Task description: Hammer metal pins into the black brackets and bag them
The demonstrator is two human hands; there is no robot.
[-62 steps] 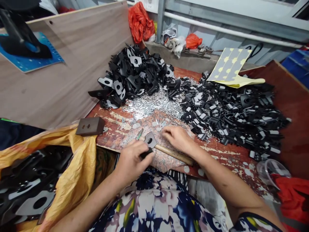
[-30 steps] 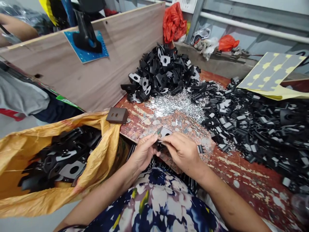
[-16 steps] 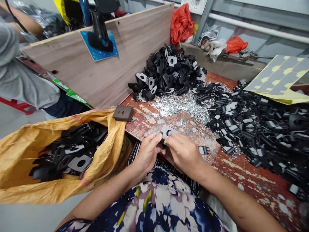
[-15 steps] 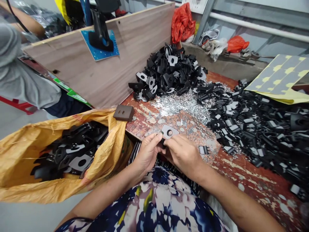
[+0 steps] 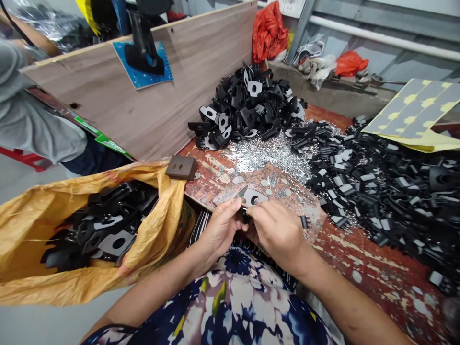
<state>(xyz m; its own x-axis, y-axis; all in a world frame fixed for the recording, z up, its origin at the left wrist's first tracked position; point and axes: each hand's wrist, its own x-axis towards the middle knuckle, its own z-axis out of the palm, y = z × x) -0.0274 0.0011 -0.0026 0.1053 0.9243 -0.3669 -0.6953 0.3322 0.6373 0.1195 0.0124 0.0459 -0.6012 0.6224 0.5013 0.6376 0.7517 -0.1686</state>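
My left hand is closed around a black plastic clip with a light grey pad and a round hole, held over the front edge of the table. The fingers of my right hand are pinched against the clip's near side, where the bright tip of a small metal pin shows. My palms and fingers hide the clip's underside. Just right of my right hand lies a small black clip part on a speckled stone slab. Loose pins are scattered beyond the clip.
Heaps of black clips, silver pins and small black parts cover the red table. A brown block sits by an open yellow sack of clips. A wooden board stands left; a person in grey is behind it.
The clip has turned slightly in my left hand, and my right hand has shifted a little right. A bright pin tip now shows between my fingers. The whole view has moved slightly.
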